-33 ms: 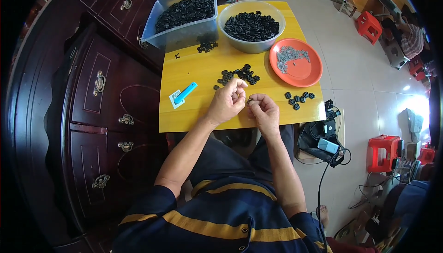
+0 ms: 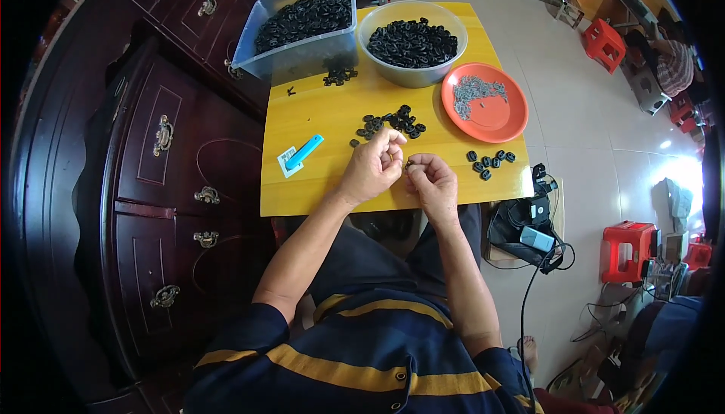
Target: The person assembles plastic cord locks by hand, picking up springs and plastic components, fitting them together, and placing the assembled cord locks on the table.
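Close together above the near edge of the yellow table (image 2: 317,195), both my hands are curled. My right hand (image 2: 434,191) pinches a small dark piece (image 2: 408,165) between thumb and fingertips. My left hand (image 2: 371,169) is closed beside it, with thumb and fingers pressed together; whatever they hold is hidden. Just beyond my hands lies a loose pile of small black oval plastic pieces (image 2: 405,122). To the right, several similar black pieces (image 2: 485,175) sit near the table's edge. A red-orange plate (image 2: 495,123) holds many tiny grey pins (image 2: 472,91).
A round translucent tub (image 2: 415,78) and a clear rectangular bin (image 2: 302,65), both filled with black pieces, stand at the back. A light-blue handled tool (image 2: 304,153) lies at left. Dark wooden drawers (image 2: 151,157) flank the table's left; a bag with cables (image 2: 521,225) is at right.
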A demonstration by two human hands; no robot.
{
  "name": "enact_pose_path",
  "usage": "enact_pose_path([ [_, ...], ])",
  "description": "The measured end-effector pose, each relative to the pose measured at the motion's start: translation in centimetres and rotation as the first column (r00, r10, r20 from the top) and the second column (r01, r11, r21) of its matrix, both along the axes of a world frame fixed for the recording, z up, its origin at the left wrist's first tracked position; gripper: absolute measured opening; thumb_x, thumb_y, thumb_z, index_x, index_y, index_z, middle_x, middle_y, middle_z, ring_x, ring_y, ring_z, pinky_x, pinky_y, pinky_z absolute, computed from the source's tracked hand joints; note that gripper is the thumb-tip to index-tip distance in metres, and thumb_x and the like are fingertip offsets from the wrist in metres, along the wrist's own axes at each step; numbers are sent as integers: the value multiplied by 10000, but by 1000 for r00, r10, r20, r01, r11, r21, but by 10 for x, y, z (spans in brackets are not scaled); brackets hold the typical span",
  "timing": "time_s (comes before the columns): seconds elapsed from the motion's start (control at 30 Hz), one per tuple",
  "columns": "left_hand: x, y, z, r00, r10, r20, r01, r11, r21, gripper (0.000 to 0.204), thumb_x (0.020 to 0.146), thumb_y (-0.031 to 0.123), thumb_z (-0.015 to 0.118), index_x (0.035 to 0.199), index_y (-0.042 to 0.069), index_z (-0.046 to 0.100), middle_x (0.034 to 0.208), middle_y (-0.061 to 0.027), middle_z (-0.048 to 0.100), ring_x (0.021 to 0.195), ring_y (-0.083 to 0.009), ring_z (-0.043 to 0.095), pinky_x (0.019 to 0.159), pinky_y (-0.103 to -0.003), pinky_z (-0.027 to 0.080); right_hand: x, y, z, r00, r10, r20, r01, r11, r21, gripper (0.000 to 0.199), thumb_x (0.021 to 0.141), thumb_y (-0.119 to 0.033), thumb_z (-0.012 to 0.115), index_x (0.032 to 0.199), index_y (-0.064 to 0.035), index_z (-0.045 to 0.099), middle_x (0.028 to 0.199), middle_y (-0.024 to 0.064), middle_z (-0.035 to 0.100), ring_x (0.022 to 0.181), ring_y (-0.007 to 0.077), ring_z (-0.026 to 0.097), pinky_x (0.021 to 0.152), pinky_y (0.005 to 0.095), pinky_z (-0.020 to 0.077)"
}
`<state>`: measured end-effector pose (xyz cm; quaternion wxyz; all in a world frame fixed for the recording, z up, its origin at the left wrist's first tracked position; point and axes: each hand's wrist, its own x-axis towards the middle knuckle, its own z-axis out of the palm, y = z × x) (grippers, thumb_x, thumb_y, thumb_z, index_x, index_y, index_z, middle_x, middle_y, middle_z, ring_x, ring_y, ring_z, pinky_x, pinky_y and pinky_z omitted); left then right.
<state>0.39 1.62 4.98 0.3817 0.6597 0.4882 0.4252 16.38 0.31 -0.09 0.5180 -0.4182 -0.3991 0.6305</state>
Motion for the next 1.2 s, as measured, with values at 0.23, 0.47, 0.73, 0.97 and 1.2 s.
enact_pose_path([
  [0.23,1,-3,8,998,-27,-64,24,999,-44,315,832,-50,607,1131,20,534,808,-1,594,674,-37,539,629,-213,462,-2,0,-3,1000,-4,31,3,1000,27,116,959,-52,619,1058,4,639,823,6,654,692,67,606,646,214,507],
  [0.47,-1,0,6,992,-39,-123,39,999,-6,309,830,-45,605,1122,35,541,786,-10,593,665,-57,555,630,-235,476,-2,0,-4,988,-9,154,0,998,57,99,955,-52,634,1034,6,649,813,-2,653,683,52,595,637,200,494],
  [0.73,-1,2,5,983,-77,-168,77,997,-4,305,830,-52,590,1118,36,541,774,-8,588,657,-61,554,623,-236,475,-1,-1,-2,978,-7,207,-4,999,51,104,907,-86,675,984,-22,703,770,-27,664,701,28,575,658,206,477],
  [0.97,-3,2,5,991,-133,2,132,986,-97,309,871,-44,579,1171,28,548,828,27,566,692,-24,510,645,-197,454,4,-1,1,999,26,28,-26,1000,-3,132,935,-108,656,1026,-13,671,821,-9,668,719,45,592,656,210,484],
  [1.2,1,12,-4,999,-2,41,6,995,-99,281,919,13,584,1200,18,610,830,-14,605,746,-27,565,667,-208,475,21,0,12,989,-44,-140,33,996,-79,136,957,-70,626,1086,-28,625,906,34,688,733,88,629,669,223,522],
])
